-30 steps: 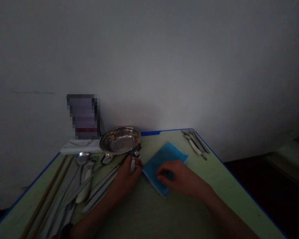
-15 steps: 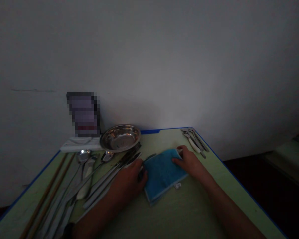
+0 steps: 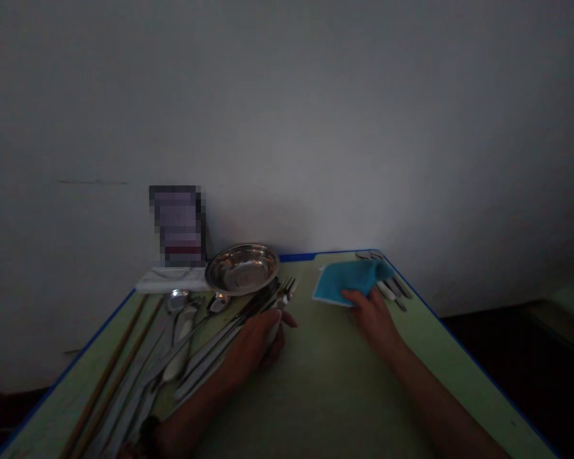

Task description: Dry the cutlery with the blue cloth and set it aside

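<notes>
My left hand [image 3: 257, 341] is closed round the pale handle of a fork [image 3: 287, 292], whose metal tines point up and away from me. Between the thumb and fingers of my right hand [image 3: 374, 315] is a blue cloth [image 3: 342, 280]. The cloth is raised near the far right of the table, its right end curled over, and it partly covers a small group of cutlery [image 3: 402, 287] there. Beside my left forearm lie several knives [image 3: 215, 344] in a row.
A steel bowl [image 3: 242, 271] stands at the back by the wall. Chopsticks [image 3: 108, 370], spoons [image 3: 178, 299] and a pale-handled fork [image 3: 176, 357] cover the left side. Behind them, a blurred-out upright device [image 3: 179, 223] stands on a white block [image 3: 172, 279]. The green table [image 3: 316, 401] has blue edges.
The cloth has come away from my left hand and moved right and back with my right hand. The fork in my left hand now shows. The whole view has shifted slightly.
</notes>
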Demonstrator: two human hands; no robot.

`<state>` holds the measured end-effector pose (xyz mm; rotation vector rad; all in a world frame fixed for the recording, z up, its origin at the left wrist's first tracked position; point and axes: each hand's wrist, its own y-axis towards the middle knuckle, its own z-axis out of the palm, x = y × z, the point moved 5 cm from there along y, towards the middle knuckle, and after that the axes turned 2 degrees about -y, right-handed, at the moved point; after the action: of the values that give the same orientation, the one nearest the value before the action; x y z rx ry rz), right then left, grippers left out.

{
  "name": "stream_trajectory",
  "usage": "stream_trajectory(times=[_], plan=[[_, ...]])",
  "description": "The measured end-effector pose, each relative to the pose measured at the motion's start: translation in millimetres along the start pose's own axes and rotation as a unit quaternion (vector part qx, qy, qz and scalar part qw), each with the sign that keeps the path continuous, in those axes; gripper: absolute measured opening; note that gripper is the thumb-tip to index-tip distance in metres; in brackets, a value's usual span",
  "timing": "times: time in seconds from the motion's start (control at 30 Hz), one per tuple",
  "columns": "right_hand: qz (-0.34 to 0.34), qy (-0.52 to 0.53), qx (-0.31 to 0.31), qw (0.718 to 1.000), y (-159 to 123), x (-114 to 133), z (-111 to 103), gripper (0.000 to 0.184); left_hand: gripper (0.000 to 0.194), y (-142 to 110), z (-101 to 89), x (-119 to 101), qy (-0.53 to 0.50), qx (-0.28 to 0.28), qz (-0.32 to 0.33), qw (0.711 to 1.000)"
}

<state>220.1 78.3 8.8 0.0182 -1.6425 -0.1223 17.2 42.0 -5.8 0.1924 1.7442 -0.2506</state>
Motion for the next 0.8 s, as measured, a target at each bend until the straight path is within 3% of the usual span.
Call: stream_trajectory(times=[0.07,0.13,0.23,0.3,0.37,0.47,0.6,0.7,0.8], plan=[[0.004,-0.028,0.012,1.0,-13,3,16,0.02,0.046,-1,1.3,-2,-0.016,0.013,0.004,1.0],[-0.037,-0.097,0.039,0.994,-22,12,29,0.015,0.043,-3,3.4,-5,-0.021,0.022,0.006,1.0],[-0.019,-0.114,0.082,0.99,-24,18,33,0.003,0.043,-5,4.9,-5,-0.011,0.023,0.001,1.0],[0.009,-0.064,0.078,0.995,-20,21,25,0.007,0.043,-5,3.1,-4,0.005,0.01,0.003,1.0],[0.037,0.001,0.059,0.998,-15,22,13,0.028,0.044,-5,0.3,-3,0.022,-0.006,0.009,1.0],[0.101,0.088,0.124,0.983,-13,18,11,0.052,0.044,-4,-0.7,-2,0.046,-0.012,0.018,0.999],[0.157,0.236,0.219,0.934,-18,7,29,0.026,0.043,-3,4.1,-7,0.082,0.007,0.029,0.996],[0.187,0.303,0.198,0.913,-17,-8,41,0.033,0.042,-2,5.4,-10,0.105,0.008,0.036,0.994],[0.16,0.274,0.136,0.939,-15,-20,46,0.015,0.039,-1,4.3,-12,0.12,-0.001,0.044,0.992]])
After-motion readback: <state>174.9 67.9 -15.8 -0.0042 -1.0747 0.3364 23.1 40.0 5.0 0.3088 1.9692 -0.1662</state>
